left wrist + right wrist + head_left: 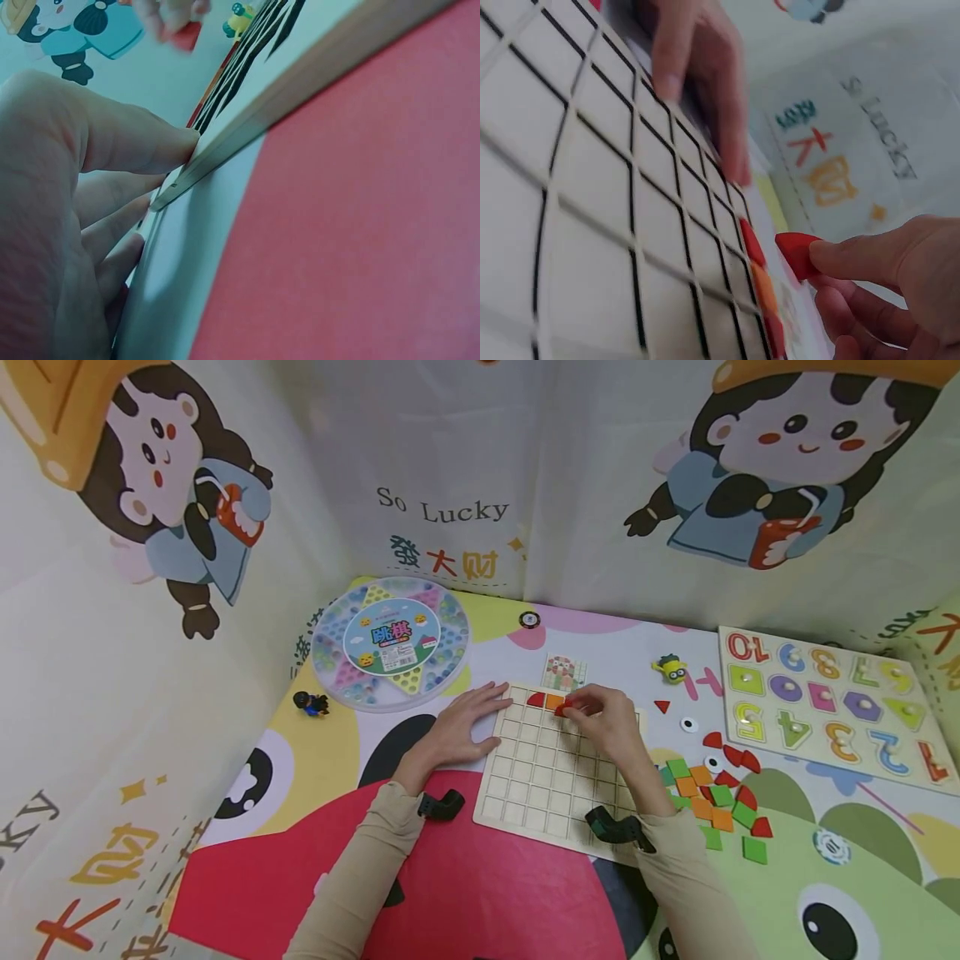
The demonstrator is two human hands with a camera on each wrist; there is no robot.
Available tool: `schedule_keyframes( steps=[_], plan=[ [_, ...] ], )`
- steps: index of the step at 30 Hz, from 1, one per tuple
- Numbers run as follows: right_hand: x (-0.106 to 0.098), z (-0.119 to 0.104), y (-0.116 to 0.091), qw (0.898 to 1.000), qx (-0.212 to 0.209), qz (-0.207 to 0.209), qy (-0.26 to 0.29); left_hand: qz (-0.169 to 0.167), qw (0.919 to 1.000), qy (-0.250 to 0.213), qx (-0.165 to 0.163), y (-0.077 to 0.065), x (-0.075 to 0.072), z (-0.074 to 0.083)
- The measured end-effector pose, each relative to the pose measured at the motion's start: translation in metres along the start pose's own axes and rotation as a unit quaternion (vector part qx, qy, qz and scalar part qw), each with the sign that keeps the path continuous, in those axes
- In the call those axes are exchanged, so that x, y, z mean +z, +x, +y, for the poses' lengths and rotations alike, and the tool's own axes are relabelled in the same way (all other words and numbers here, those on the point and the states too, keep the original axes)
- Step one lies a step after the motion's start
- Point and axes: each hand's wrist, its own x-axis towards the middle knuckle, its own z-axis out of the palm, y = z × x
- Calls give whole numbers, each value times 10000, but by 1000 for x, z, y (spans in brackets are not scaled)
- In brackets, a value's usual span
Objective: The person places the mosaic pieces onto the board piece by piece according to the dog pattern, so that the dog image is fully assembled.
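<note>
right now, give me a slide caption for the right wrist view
Right hand pinches a red piece near the grid board; left hand touches its edge.

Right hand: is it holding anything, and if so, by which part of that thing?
Yes. The right hand pinches a red piece by one end; the piece's other end sticks out free.

far backdrop (570,527): pale sheet, vertical crease mid
lettering (442,508): "So Lucky", dark; coloured characters below
cartoon figures (795,460): printed left and far right, blue clothes
left backdrop (150,710): pale, orange/red characters near
table cover (487,885): printed, red near, green near right
light: soft
</note>
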Motion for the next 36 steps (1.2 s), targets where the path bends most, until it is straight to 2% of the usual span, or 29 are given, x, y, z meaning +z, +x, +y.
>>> schedule_keyframes(
  steps=[4, 10, 18, 21, 28, 32, 36],
  plan=[
    [26, -14, 9, 9996, 9, -210, 194, -6, 10000, 19, 31, -1, -1, -2],
    [52, -19, 16, 9992, -29, -386, 48, -30, 9999, 103, 17, 0, 0, -3],
    [65, -21, 16, 9959, -226, -276, -833, -61, 9999, 127, -10, -1, -1, -2],
    [67, -20, 16, 9947, -329, -193, -952, -58, 9999, 135, -15, -2, -2, -3],
    [58, -19, 12, 9970, -331, 49, -703, 37, 9999, 150, 11, -2, -4, -2],
    [38, -14, 2, 9970, -285, 244, -676, 54, 9999, 143, 60, -1, -4, -2],
    [8, 0, -12, 9962, -105, 326, -802, 52, 9999, 107, 69, -1, -2, -1]
  ],
)
